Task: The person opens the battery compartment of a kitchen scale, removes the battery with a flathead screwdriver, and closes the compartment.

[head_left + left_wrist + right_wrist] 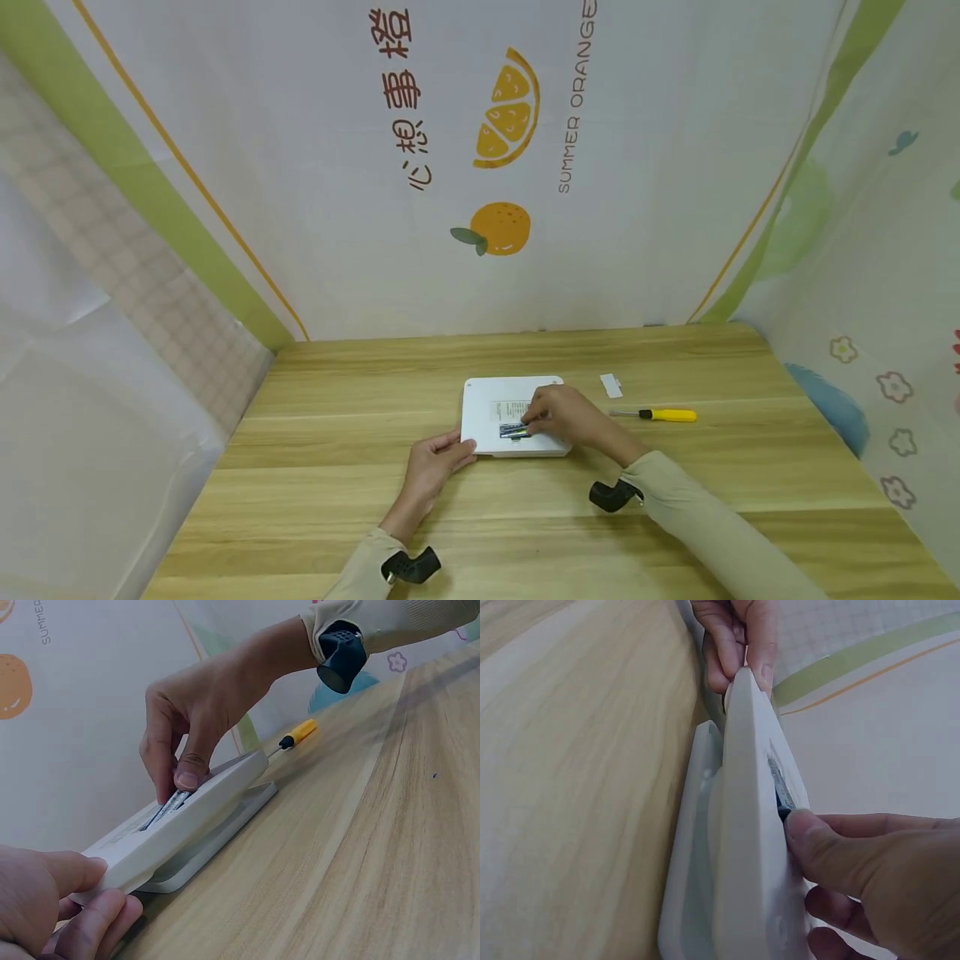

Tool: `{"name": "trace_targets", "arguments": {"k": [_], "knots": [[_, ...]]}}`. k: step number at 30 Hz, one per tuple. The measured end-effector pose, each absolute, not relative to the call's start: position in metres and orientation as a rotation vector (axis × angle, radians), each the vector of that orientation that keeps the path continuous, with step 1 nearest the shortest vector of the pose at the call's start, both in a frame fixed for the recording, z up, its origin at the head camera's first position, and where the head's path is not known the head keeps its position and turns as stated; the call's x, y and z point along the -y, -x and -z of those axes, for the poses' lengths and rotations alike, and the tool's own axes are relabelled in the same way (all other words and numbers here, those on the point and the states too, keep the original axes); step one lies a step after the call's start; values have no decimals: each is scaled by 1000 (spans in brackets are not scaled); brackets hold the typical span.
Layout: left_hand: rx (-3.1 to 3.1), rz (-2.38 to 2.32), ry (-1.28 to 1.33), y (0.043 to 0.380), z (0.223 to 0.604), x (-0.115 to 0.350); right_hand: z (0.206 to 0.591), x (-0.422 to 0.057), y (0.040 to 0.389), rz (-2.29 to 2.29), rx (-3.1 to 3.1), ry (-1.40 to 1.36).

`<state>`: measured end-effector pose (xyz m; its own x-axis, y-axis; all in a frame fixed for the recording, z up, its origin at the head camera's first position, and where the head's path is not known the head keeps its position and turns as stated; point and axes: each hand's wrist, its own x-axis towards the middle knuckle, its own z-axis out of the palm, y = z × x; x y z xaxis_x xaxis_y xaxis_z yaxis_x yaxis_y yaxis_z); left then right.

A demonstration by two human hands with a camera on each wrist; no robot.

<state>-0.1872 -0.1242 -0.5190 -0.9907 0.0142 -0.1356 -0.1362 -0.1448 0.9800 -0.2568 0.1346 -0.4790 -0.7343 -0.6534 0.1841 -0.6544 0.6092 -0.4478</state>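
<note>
Hold steady the white device [482, 417], roughly midway between the side edges of the surface [315, 500] and pinched at its near left corner by the left hand [435, 465]. Best ease the battery [514, 431], pinched by the right hand [572, 417], squarely and without force.

Wood-grain table [337, 400], light yellow-brown, streaks running sideways. On it: white device [477, 408], lower plate resting on the wood, upper body raised above that. Right of it, small flat white cover [611, 385]; nearer the person, yellow-handled screwdriver [667, 415], lying sideways, shaft toward the device.
</note>
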Motion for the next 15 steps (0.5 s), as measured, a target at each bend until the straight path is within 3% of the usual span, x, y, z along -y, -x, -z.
{"name": "trace_targets", "arguments": {"k": [15], "knots": [[-1986,-2287,155,188,518,123,478,-136,256,-628,2756,-1192]]}}
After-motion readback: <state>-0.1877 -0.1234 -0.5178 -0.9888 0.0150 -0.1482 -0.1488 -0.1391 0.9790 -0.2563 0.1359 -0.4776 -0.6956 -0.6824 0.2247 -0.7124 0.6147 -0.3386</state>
